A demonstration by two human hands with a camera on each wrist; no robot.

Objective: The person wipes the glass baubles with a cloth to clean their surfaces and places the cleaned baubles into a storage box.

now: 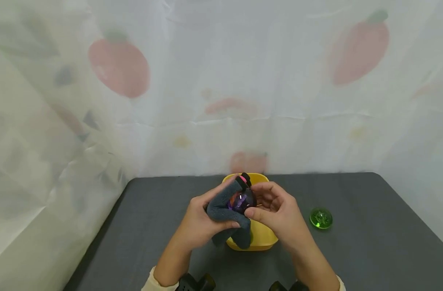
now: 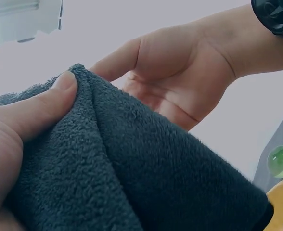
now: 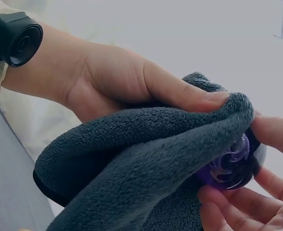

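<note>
My left hand [image 1: 201, 218] grips a dark grey fleece cloth [image 1: 225, 210] and presses it around a purple glass ball [image 1: 240, 202]. My right hand [image 1: 276, 212] holds the ball with its fingertips from the other side. In the right wrist view the purple glass ball [image 3: 230, 163] peeks out from under the grey cloth [image 3: 146, 163], with the left thumb [image 3: 189, 94] pressing on top. In the left wrist view the cloth [image 2: 132, 173] fills the frame, pinched by my left thumb [image 2: 40, 108], with the right hand [image 2: 180, 72] beyond it. Both hands hover above a yellow bowl [image 1: 259, 238].
A green glass ball [image 1: 321, 218] lies on the dark grey table [image 1: 370, 242] to the right of the bowl; the same green ball [image 2: 281, 161] appears in the left wrist view. A white curtain with fruit print [image 1: 221, 81] hangs behind the table.
</note>
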